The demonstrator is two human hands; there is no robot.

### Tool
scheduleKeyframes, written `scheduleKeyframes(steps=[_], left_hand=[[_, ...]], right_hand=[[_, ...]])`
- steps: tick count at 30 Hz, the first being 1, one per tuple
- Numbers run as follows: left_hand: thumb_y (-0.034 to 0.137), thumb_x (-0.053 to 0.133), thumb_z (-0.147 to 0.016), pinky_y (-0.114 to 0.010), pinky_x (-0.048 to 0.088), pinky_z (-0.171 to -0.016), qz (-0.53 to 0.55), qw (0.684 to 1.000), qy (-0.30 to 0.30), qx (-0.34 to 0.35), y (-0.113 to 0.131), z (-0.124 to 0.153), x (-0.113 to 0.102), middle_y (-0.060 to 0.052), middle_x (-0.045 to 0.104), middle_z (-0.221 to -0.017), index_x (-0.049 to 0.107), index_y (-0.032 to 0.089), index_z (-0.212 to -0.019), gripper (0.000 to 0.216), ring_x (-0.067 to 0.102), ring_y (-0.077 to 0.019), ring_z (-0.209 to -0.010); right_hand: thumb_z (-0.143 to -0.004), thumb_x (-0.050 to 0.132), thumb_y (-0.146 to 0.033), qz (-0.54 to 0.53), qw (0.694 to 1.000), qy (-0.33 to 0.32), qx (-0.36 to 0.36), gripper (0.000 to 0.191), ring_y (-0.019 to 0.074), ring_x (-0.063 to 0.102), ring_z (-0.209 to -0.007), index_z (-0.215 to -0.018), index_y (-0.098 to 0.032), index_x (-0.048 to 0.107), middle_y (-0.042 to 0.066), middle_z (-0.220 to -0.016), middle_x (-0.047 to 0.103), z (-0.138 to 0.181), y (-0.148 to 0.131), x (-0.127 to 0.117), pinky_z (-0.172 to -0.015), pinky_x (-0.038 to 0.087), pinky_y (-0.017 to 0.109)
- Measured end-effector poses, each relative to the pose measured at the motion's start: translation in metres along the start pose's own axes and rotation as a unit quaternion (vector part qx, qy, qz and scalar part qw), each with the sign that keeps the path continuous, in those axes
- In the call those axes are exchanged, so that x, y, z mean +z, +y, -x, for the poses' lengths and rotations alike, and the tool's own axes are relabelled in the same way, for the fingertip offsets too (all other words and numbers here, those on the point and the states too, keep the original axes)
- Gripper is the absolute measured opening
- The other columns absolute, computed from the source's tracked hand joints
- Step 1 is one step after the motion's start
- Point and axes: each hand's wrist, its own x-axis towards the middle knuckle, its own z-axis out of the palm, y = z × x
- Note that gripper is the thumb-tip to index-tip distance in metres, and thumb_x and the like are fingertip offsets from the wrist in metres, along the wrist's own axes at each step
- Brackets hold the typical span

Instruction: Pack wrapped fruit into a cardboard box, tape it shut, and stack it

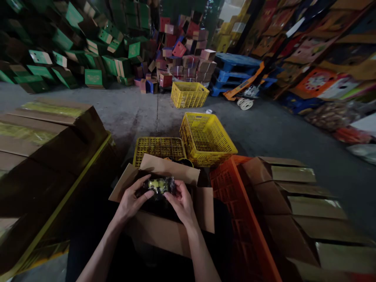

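Both hands grip a small toy car (160, 185), yellow-green and dark, in a clear plastic wrapper. My left hand (133, 199) pinches its left end, thumb on the near side. At the right end, my right hand (182, 199) closes on the wrapper, its thumb along the front. The wrapped toy is held just over an open cardboard box (167, 168) whose flaps are spread outward. The dark inside of that box is mostly hidden by the hands, so its contents cannot be made out.
Left stands a yellow crate (88, 172) of taped cartons; right, an orange crate (237, 203) with more cartons (293, 196). Ahead are an open yellow crate (208, 133), an upturned-looking crate (160, 147) and another yellow crate (189, 96). Blue pallets (235, 68) and a pallet jack (246, 86) stand behind.
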Motion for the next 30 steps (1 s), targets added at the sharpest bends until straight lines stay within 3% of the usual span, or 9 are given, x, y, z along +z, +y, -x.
scheduleKeyframes(steps=[3,7,13,15,19,24,27,30], left_hand=[[0.047,0.065,-0.091,-0.041,0.047,-0.109,-0.015,1.000,-0.020,0.008,0.003,0.001,0.000,-0.011,0.064,-0.140,0.062,0.020,-0.137,0.054,0.058,-0.0293,-0.131],[0.041,0.047,-0.100,-0.045,0.041,-0.115,-0.020,1.000,-0.004,0.012,0.004,0.004,-0.005,-0.011,0.064,-0.139,0.063,0.019,-0.136,0.045,0.056,-0.0286,-0.133],[0.034,0.059,-0.094,-0.038,0.052,-0.103,0.001,0.998,-0.056,0.028,-0.004,0.003,-0.003,-0.012,0.065,-0.137,0.059,0.017,-0.139,0.048,0.064,-0.0264,-0.122],[0.036,0.062,-0.092,-0.037,0.052,-0.103,-0.007,0.999,-0.032,0.027,-0.005,0.001,-0.001,-0.010,0.068,-0.133,0.062,0.017,-0.135,0.046,0.066,-0.0257,-0.120],[0.042,0.062,-0.092,-0.034,0.057,-0.092,-0.050,0.998,0.033,0.019,-0.003,-0.001,-0.001,-0.009,0.075,-0.120,0.072,0.018,-0.120,0.038,0.070,-0.0259,-0.111],[0.047,0.057,-0.094,-0.030,0.057,-0.082,-0.071,0.996,0.052,0.013,0.001,-0.001,-0.003,-0.008,0.077,-0.108,0.075,0.019,-0.112,0.037,0.072,-0.0239,-0.099],[0.047,0.054,-0.095,-0.026,0.054,-0.072,-0.079,0.996,0.036,0.013,0.000,0.000,-0.002,-0.005,0.076,-0.088,0.075,0.018,-0.104,0.036,0.069,-0.0202,-0.082],[0.047,0.050,-0.098,-0.023,0.049,-0.065,-0.095,0.995,0.032,0.025,0.000,0.001,-0.003,-0.001,0.065,-0.069,0.070,0.019,-0.084,0.037,0.061,-0.0159,-0.068]], right_hand=[[-0.085,0.074,-0.038,-0.019,0.999,0.038,0.005,0.052,0.0214,0.069,-0.096,-0.130,-0.027,0.051,0.005,-0.106,0.069,0.000,-0.002,-0.001,-0.080,0.060,0.033],[-0.086,0.073,-0.043,-0.012,0.999,0.052,0.012,0.055,0.0204,0.069,-0.086,-0.136,-0.028,0.055,0.005,-0.102,0.070,0.000,-0.004,-0.003,-0.071,0.062,0.032],[-0.086,0.071,-0.052,-0.026,0.998,0.049,0.043,0.047,0.0247,0.072,-0.084,-0.121,-0.022,0.071,0.009,-0.108,0.074,-0.001,-0.008,-0.004,-0.067,0.062,0.035],[-0.087,0.068,-0.056,-0.032,0.998,0.037,0.044,0.051,0.0252,0.073,-0.083,-0.124,-0.022,0.070,0.009,-0.108,0.075,0.000,-0.010,-0.004,-0.072,0.062,0.038],[-0.091,0.060,-0.063,-0.050,0.998,-0.025,0.007,0.057,0.0275,0.071,-0.099,-0.132,-0.023,0.066,0.010,-0.119,0.073,0.004,-0.009,-0.003,-0.089,0.060,0.043],[-0.087,0.073,-0.048,-0.052,0.998,-0.038,-0.015,0.056,0.0252,0.069,-0.107,-0.137,-0.025,0.061,0.009,-0.124,0.071,0.004,0.003,-0.001,-0.100,0.055,0.043],[-0.091,0.068,-0.044,-0.015,1.000,-0.013,-0.015,0.045,0.0233,0.072,-0.099,-0.130,-0.023,0.066,0.009,-0.118,0.072,0.003,0.008,-0.003,-0.097,0.056,0.041],[-0.096,0.060,-0.045,0.065,0.997,0.008,-0.037,0.036,0.0218,0.071,-0.089,-0.122,-0.022,0.071,0.009,-0.104,0.074,0.002,0.006,-0.006,-0.087,0.058,0.037]])
